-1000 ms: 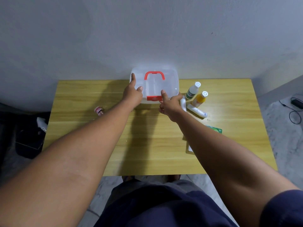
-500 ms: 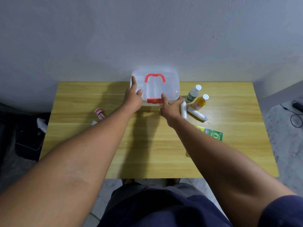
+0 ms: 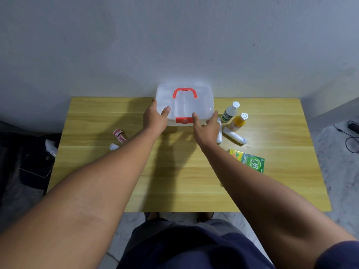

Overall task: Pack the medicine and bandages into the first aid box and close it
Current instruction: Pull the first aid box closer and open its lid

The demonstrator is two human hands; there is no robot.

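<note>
A clear first aid box (image 3: 202, 101) with a red handle and red latch stands closed at the table's far edge, against the wall. My left hand (image 3: 155, 119) grips its front left corner, thumb on the lid. My right hand (image 3: 206, 129) touches its front right edge, fingers spread. Right of the box lie a white bottle (image 3: 230, 112), an orange bottle (image 3: 238, 122), two white bandage rolls (image 3: 235, 135) and a green medicine carton (image 3: 250, 161). A small red-labelled bottle (image 3: 120, 135) and a white piece (image 3: 114, 146) lie on the left.
The wooden table (image 3: 174, 181) stands against a grey wall. A dark bag (image 3: 35, 164) sits on the floor at the left. Cables (image 3: 349, 136) lie on the floor at the right.
Both hands stayed at the box's front. My right hand opened its fingers and shifted slightly right along the front edge. The view tilted down a little.
</note>
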